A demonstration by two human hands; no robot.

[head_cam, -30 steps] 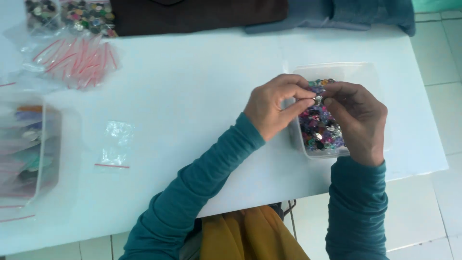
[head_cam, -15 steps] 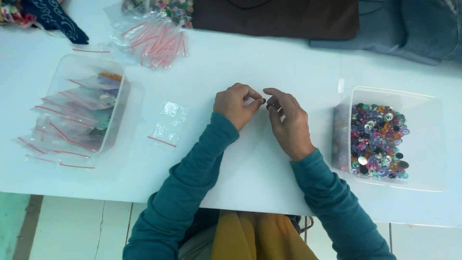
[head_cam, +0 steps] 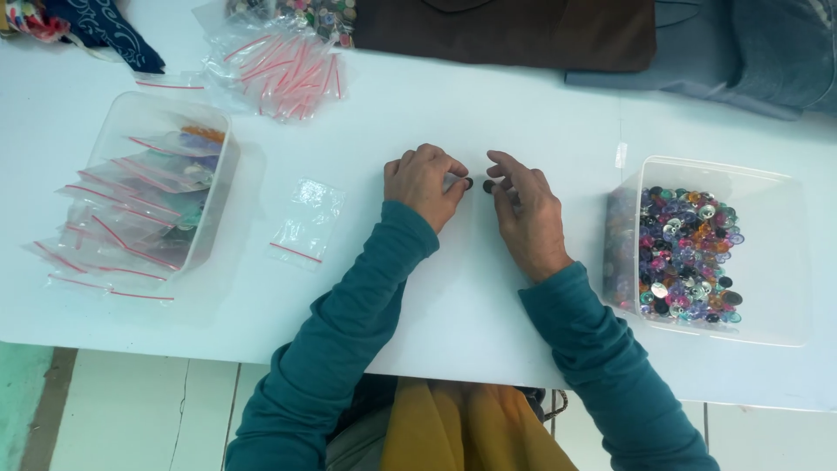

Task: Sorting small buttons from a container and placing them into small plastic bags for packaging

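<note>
Both hands rest on the white table (head_cam: 523, 113) near its middle, fingertips almost meeting. My left hand (head_cam: 425, 183) pinches a small dark button (head_cam: 468, 183) between thumb and forefinger. My right hand (head_cam: 523, 209) holds another small dark button (head_cam: 488, 186) at its fingertips, a short gap from the first. A small clear zip bag (head_cam: 305, 218) with a red strip lies flat on the table to the left of my left hand. Teal sleeves cover both arms.
A clear tub (head_cam: 767, 253) of several colourful buttons stands at the right. A clear tub (head_cam: 166, 174) holding filled zip bags stands at the left. A pile of empty zip bags (head_cam: 279, 70) lies at the back, with dark cloth (head_cam: 506, 30) and blue fabric (head_cam: 741, 52) behind.
My hands left the button tub and came to the table's middle. The fingertips have since drawn slightly apart, each hand now showing a dark button.
</note>
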